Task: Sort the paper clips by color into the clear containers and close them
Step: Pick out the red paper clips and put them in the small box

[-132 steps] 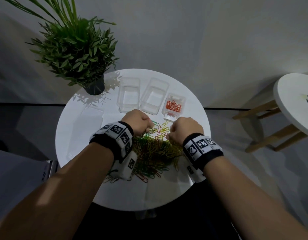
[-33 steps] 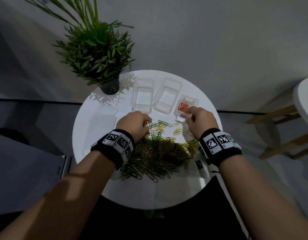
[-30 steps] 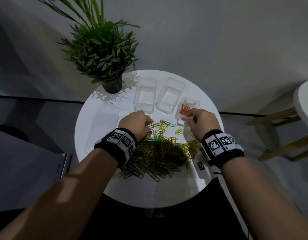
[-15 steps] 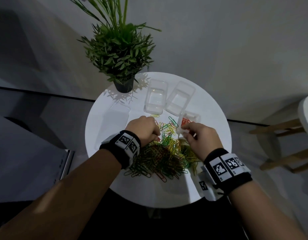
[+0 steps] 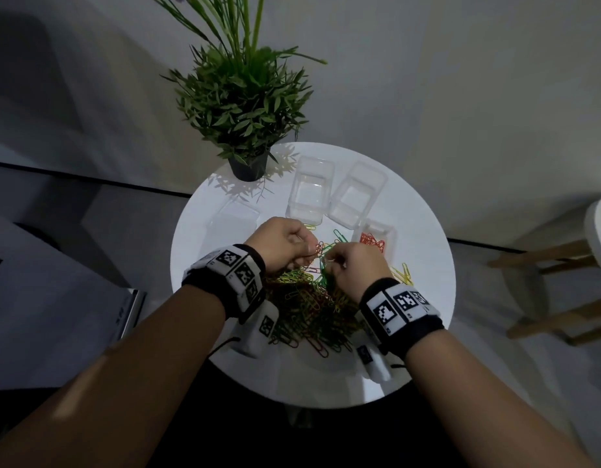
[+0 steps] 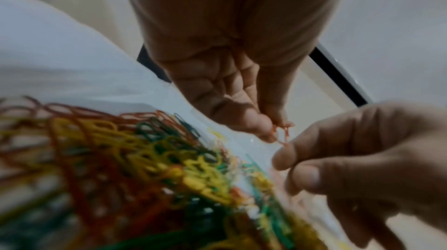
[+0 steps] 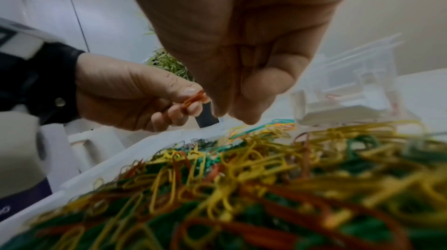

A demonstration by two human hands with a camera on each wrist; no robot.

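While the left hand (image 5: 283, 243) pinches red clips (image 7: 194, 99) above the pile (image 5: 309, 305), the right hand (image 5: 355, 265), fingers curled, perhaps empty, could fumble them back before the box (image 5: 373, 236).

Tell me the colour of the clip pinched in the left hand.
Orange-red clip, clearest in the right wrist view.

Round white bench (image 5: 427, 298) below me, heap of clips (image 5: 309, 309) at its middle, three clear boxes (image 5: 311, 194) behind, potted plant (image 5: 248, 167) at back left, lid (image 5: 233, 219) beside it.
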